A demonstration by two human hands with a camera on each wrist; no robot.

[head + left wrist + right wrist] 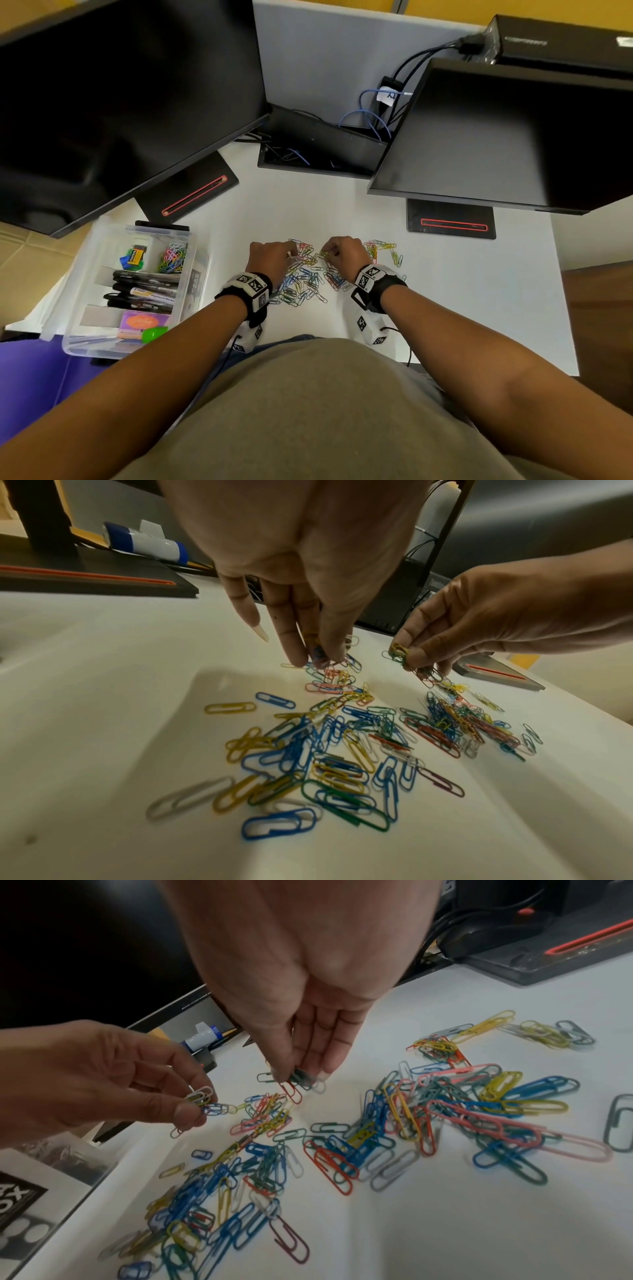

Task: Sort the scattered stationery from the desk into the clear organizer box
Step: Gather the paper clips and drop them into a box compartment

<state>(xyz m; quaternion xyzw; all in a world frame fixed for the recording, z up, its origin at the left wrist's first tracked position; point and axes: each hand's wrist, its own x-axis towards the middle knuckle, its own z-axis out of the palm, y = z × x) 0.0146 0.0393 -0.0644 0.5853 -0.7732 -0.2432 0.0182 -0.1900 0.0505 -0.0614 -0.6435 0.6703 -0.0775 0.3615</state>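
Observation:
Many coloured paper clips [308, 277] lie scattered on the white desk [445, 291], close up in the wrist views [342, 750] [394, 1123]. My left hand [290, 254] pinches a small bunch of clips [316, 649] just above the pile's far edge; from the right wrist this left hand [195, 1110] appears at the left. My right hand [326, 254] pinches another few clips [298, 1077] a short way to the right, and the left wrist shows this hand [407, 658] too. The clear organizer box [191, 253] stands at the desk's left, holding clips [173, 257], black markers [144, 291] and sticky notes [144, 322].
Two dark monitors [102, 102] [513, 137] overhang the back of the desk, their stands [191, 192] [452, 222] behind the pile. A cable tray [322, 147] sits between them. A smaller cluster of clips [387, 251] lies right of my right hand.

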